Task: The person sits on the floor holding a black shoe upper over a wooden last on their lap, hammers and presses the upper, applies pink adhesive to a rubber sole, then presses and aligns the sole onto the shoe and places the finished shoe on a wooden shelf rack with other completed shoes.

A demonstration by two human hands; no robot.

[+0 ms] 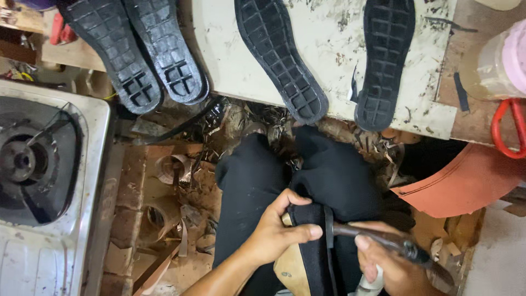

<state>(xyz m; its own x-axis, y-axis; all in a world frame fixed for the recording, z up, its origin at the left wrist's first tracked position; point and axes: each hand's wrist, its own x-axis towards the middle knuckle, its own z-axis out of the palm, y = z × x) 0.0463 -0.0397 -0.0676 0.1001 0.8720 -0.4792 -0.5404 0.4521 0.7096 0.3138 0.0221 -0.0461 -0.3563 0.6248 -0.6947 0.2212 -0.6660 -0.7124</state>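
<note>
The left hand (276, 233) is curled around a black shoe upper (312, 246) that rests on the person's lap, thumb lying across the top of the black fabric and fingers wrapped under its tan edge. The right hand (392, 266) is closed in a fist on the handle of a dark metal tool (383, 239), whose thin end reaches left to touch the upper just beside the left thumb. The upper sits low in the middle of the view, over the person's black-trousered knees (296, 175). Above the knees, the edge of a stained white table (329, 44) carries two black soles (282, 60), tread side up and overhanging the edge. Two more soles (137, 52) lie side by side at upper left, on another surface. A steel gas stove (44, 181) fills the left side. At right, a curved orange sheet (466, 183) lies near a red-handled tool (507, 129) and a clear plastic jar (496, 63) with a pink lid. Scraps and cuttings (181, 181) litter the floor between stove and knees.
</note>
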